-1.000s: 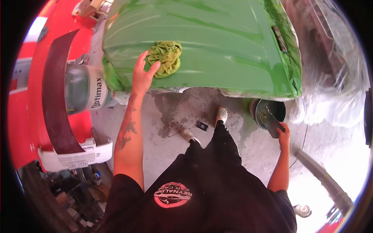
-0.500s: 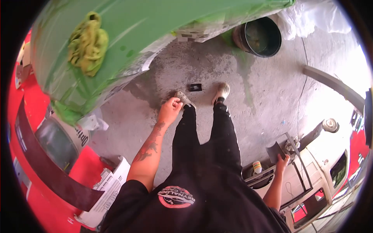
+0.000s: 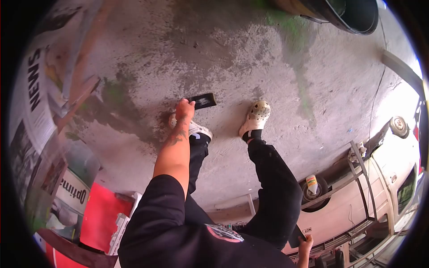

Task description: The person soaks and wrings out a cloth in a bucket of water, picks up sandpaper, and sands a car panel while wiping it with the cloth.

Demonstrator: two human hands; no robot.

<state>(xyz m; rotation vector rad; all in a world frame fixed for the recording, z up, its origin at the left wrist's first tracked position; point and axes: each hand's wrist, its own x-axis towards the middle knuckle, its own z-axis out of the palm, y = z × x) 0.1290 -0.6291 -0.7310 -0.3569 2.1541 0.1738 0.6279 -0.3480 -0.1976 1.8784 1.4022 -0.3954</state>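
My left hand (image 3: 184, 110) reaches down to the floor beside my left shoe. Its fingers are closed at the left end of a small black rectangular piece (image 3: 204, 101) with whitish scuff marks. Out to the right, my right hand (image 3: 305, 244) has its fingers around a thin dark sheet (image 3: 295, 236), partly hidden behind my leg.
A dark bucket (image 3: 353, 18) stands at the upper right, near green stains on the concrete floor (image 3: 232, 58). Newsprint masking (image 3: 33, 102) hangs at the left. Red panels (image 3: 105, 214) lie lower left. A pale vehicle (image 3: 342, 196) and a metal frame (image 3: 364, 178) are at right.
I have bent down, and my left hand has come to the black piece on the floor. The green panel with the yellow cloth has left view. My right hand with the dark sheet is lower.
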